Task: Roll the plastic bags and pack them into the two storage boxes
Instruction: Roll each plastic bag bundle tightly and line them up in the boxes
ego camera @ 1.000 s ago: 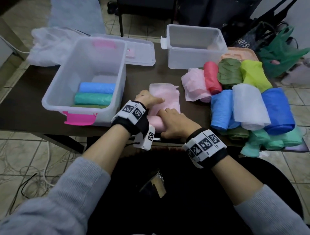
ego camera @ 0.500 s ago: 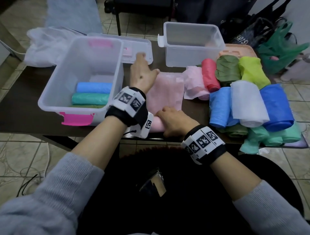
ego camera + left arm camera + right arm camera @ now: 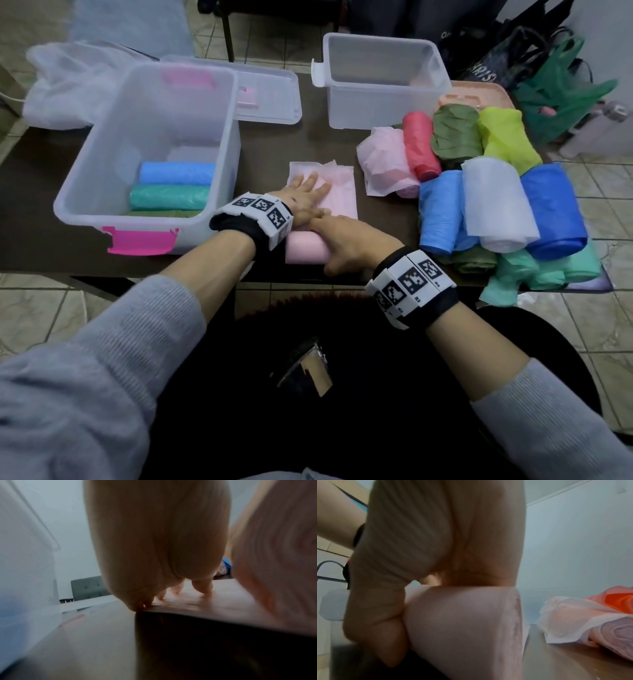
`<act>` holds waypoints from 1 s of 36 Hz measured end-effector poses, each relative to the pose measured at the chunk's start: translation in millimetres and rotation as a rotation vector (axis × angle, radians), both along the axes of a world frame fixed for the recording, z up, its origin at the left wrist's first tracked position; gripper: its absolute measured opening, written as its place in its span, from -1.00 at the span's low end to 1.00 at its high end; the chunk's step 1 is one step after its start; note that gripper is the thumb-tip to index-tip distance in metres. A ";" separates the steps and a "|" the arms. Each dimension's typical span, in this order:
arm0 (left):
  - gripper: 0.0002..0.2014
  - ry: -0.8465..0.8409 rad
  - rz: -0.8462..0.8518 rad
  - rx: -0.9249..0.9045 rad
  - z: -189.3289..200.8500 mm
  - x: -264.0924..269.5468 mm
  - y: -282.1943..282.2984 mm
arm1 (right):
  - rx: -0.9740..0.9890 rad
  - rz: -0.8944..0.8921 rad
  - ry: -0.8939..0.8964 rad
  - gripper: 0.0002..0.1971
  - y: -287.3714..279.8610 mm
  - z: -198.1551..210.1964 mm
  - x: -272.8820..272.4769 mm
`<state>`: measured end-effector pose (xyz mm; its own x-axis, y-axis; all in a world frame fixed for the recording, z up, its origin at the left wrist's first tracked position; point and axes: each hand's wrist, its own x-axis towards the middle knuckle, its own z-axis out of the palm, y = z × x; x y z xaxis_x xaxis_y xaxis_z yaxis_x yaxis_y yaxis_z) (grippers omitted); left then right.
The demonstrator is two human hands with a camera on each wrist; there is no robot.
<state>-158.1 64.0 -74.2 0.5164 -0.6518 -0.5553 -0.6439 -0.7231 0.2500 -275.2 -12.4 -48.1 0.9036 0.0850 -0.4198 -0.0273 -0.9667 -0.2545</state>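
Beside the near box [image 3: 144, 154], the right hand [image 3: 346, 243] grips the pink roll [image 3: 305, 251] (keep it tight) while the flat left hand [image 3: 305, 195] should smooth the sheet [image 3: 339, 192] ahead.

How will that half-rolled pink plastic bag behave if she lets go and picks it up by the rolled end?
The pink plastic bag is thin, crinkled film, so its flat tail would probably hang limp. The rolled end under the right hand may loosen, since nothing visible secures it. It likely weighs little. The left hand pressing the tail flat suggests it wrinkles easily.
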 end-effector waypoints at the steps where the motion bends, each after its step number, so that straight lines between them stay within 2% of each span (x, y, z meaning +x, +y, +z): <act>1: -0.36 -0.005 -0.005 0.010 0.8 0.0 -0.1 | 0.017 0.007 -0.011 -0.30 -1.0 1.9 0.6; 8: -0.35 -0.022 0.002 0.012 -1.0 -2.0 -2.6 | 0.037 0.001 -0.050 -0.38 -0.8 -6.4 -3.9; 13: -0.30 0.011 0.014 0.014 4.3 -2.3 -3.0 | 0.135 -0.087 -0.072 -0.31 -7.5 -12.7 -7.2; 18: -0.30 0.030 0.054 -0.029 5.7 0.0 -1.8 | 0.204 -0.078 -0.097 -0.19 -12.7 -16.0 -6.6; 21: -0.19 0.063 0.095 -0.099 5.8 0.7 0.5 | 0.225 -0.077 -0.096 -0.35 -16.1 -17.1 -2.5; 24: -0.13 0.037 0.151 -0.254 7.1 -3.3 3.9 | 0.180 -0.087 -0.078 -0.48 -21.2 -16.3 3.1; 26: -0.19 -0.030 0.219 -0.372 9.2 -7.9 7.5 | 0.147 -0.083 -0.047 -0.49 -24.7 -13.7 8.3; 29: -0.56 -0.130 0.335 -0.471 22.3 -16.3 16.4 | 0.177 -0.083 0.017 -0.50 -30.3 -6.1 17.0; 31: -0.77 -0.098 0.376 -0.468 33.1 -22.1 23.9 | 0.181 -0.083 0.061 -0.49 -34.1 -0.7 23.3; 34: -0.81 -0.030 0.339 -0.416 40.8 -29.2 35.7 | 0.220 -0.114 0.113 -0.33 -39.5 4.2 32.6; 36: -0.75 -0.002 0.314 -0.383 43.0 -32.3 42.3 | 0.239 -0.146 0.107 -0.34 -41.9 5.9 37.0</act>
